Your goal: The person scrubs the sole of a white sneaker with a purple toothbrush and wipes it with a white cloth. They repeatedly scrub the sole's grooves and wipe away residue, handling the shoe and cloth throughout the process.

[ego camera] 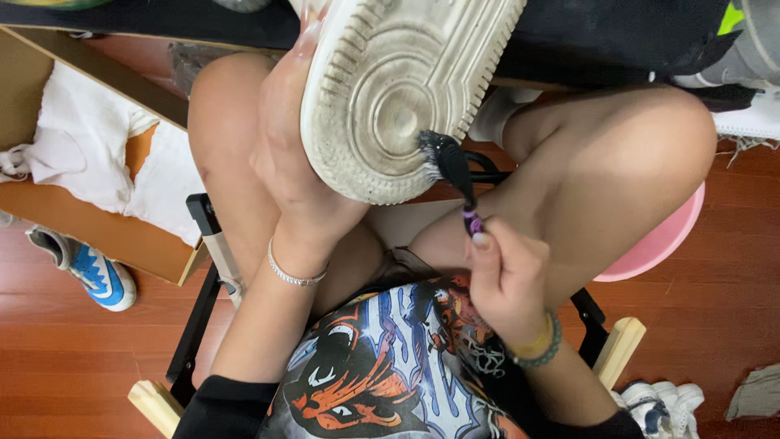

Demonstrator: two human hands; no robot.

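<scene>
Sole upward, a white sneaker [398,89] sat above the person's bare knees, gripped along its side by the left hand [288,154], fingers closed around it. The right hand [505,276] was closed on a small dark brush [449,167], its bristles touching the sole's heel end. A blue-and-white shoe [89,268] lay on the wooden floor [49,358] beside an open cardboard box [97,228] of white cloths.

Silver bracelet [294,275], possibly beaded wristband [539,348], black sleeves [223,406].
</scene>
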